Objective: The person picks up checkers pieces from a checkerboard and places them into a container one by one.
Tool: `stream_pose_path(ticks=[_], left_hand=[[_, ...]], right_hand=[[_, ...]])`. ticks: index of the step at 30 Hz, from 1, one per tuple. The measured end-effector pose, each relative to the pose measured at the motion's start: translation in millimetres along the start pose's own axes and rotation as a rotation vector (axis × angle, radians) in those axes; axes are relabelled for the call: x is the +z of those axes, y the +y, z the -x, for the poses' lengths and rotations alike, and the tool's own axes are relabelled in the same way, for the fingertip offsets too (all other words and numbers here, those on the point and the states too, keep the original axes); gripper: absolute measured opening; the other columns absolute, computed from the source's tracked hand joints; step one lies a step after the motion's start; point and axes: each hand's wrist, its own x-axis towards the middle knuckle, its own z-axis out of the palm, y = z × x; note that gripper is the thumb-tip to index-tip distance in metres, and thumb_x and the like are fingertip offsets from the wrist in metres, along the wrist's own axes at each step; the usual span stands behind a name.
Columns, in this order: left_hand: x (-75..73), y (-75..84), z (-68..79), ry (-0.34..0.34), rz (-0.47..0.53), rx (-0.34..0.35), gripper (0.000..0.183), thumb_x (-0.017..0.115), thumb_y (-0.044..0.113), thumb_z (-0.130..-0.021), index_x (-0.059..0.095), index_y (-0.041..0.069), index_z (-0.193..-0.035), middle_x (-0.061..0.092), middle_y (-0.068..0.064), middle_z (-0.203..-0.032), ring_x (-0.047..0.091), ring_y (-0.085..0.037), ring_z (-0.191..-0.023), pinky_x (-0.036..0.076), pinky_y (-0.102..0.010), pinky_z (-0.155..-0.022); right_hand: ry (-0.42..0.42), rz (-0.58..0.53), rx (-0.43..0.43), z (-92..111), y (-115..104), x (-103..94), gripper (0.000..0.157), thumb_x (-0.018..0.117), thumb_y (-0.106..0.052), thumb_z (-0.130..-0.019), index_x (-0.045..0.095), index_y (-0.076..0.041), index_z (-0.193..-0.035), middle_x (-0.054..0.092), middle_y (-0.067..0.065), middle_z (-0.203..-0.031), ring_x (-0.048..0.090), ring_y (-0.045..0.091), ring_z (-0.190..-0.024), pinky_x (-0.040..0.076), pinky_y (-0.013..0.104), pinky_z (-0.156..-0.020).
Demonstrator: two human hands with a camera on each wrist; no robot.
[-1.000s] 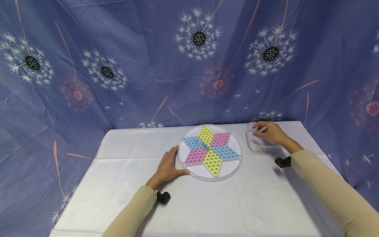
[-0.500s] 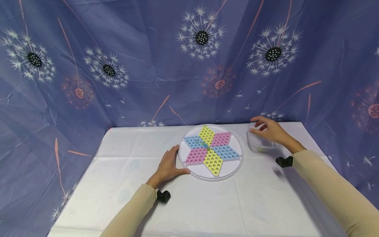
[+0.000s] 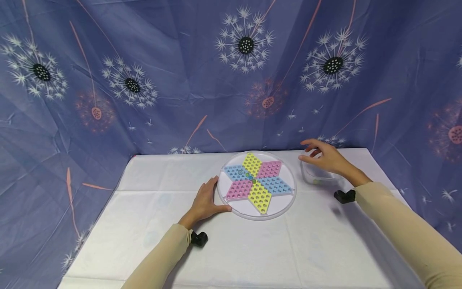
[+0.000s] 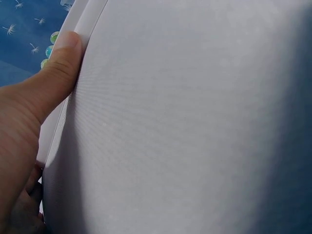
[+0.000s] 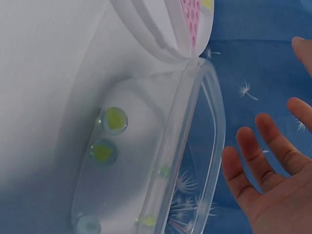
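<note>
White plastic forms one round game board [image 3: 279, 204], lying on the white cloth-covered tabletop [image 3: 252, 253] and bearing a six-pointed star of six pitted diamonds: two yellow diamonds [image 3: 260, 198], two pink diamonds [image 3: 239, 190] and two blue diamonds [image 3: 276, 186]. Four glass marbles sit on it: two green marbles [image 3: 254, 182] with one blue marble [image 3: 250, 178] between them in a short row at the star's middle, and one pale clear marble [image 3: 240, 172] on the left blue diamond. Just right of the board stands one clear plastic container [image 3: 326, 181]; at least three marbles show through its wall, two with yellow-green cores [image 5: 114, 120] and one pale blue [image 5: 87, 225], though the full number cannot be told. Two hands are present. The left hand [image 3: 205, 204], fingers extended and thumb spread, rests against the board's near-left rim. The right hand [image 3: 326, 157] is above the container, its fingers loosely bent and apart, with nothing visible between them. Two beige sleeves [image 3: 400, 226] cover the arms.
</note>
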Motion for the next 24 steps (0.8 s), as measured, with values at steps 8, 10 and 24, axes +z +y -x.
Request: stream_pose_path(ticks=[8, 10, 24], left_hand=[[0.3, -0.9, 0.4, 0.003, 0.005, 0.002, 0.123, 0.093, 0.049, -0.070, 0.026, -0.001, -0.160, 0.033, -0.019, -0.164, 0.027, -0.034, -0.153, 0.014, -0.047, -0.128], [0.0, -0.5, 1.0, 0.004, 0.007, 0.003, 0.123, 0.093, 0.049, -0.070, 0.027, -0.001, -0.160, 0.033, -0.019, -0.163, 0.027, -0.035, -0.153, 0.014, -0.048, -0.128], [1.5, 2.0, 1.1, 0.001, 0.018, -0.034, 0.123, 0.094, 0.050, -0.069, 0.027, 0.003, -0.161, 0.032, -0.017, -0.165, 0.025, -0.035, -0.154, 0.016, -0.048, -0.128]], right_hand=[[0.001, -0.014, -0.049, -1, -14, 3.9, 0.063, 0.076, -0.045, -0.093, 0.055, -0.016, -0.146, 0.062, 0.018, -0.126, 0.064, 0.033, -0.108, 0.056, 0.056, -0.091], [-0.004, -0.019, -0.058, -1, -17, 5.6, 0.063, 0.076, -0.043, -0.093, 0.055, -0.016, -0.146, 0.062, 0.017, -0.126, 0.064, 0.033, -0.108, 0.056, 0.056, -0.091], [-0.019, -0.015, -0.107, -6, -29, 15.0, 0.060, 0.077, -0.041, -0.093, 0.056, -0.016, -0.144, 0.063, 0.015, -0.125, 0.064, 0.033, -0.107, 0.057, 0.053, -0.089]])
